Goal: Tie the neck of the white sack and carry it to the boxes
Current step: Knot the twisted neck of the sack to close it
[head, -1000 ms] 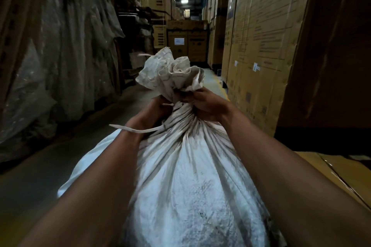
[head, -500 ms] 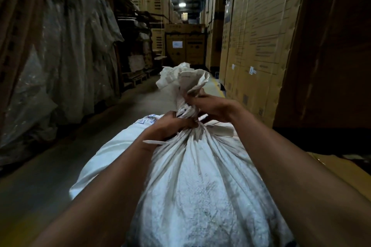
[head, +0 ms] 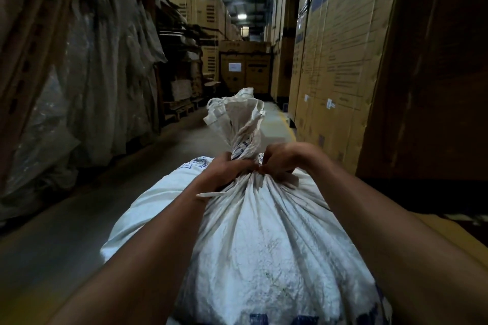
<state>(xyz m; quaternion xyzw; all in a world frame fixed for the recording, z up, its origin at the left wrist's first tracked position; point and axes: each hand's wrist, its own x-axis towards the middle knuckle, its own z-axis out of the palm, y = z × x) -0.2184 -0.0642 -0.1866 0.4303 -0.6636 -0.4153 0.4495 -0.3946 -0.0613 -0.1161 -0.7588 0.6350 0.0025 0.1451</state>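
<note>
- One white sack, lying in the aisle beside the boxes.
- Two hands at its gathered neck: left hand and right hand each grip a tie strip (one per hand).

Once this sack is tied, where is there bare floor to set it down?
Bare floor runs up the aisle left of the sack, bordered by the wrapped stacks on the left. A strip by the yellow line lies beside the boxes. Crowded: the neck, where the left hand and right hand grip.
</note>
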